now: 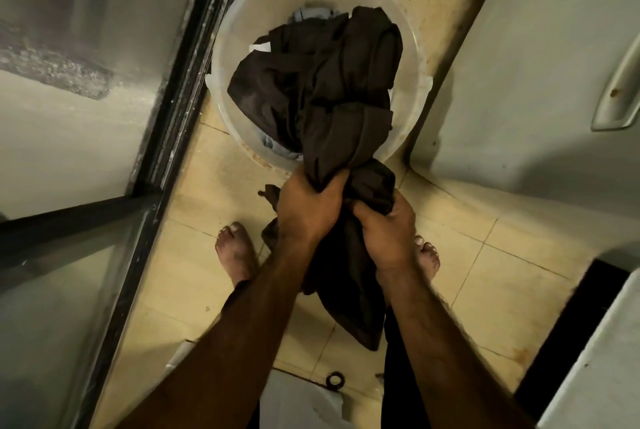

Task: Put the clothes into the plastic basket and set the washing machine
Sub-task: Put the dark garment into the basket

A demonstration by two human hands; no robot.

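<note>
Left hand (306, 210): fingers curl tight around the dark brown cloth (322, 82).
Right hand (384, 231): squeezes the same cloth, just beside the left.
Cloth: big bunch sits over the clear plastic basket (239, 23); the tail hangs by the feet.
Risk: letting go early could drop the tail on the tiled floor (194, 255).
Writing: none I can read.

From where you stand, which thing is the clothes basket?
Look at the yellowish tiled floor between the dark door frame and the pale grey appliance. At its far end sits the basket: the only round, translucent tub there, with dark cloth draped into it.
</note>
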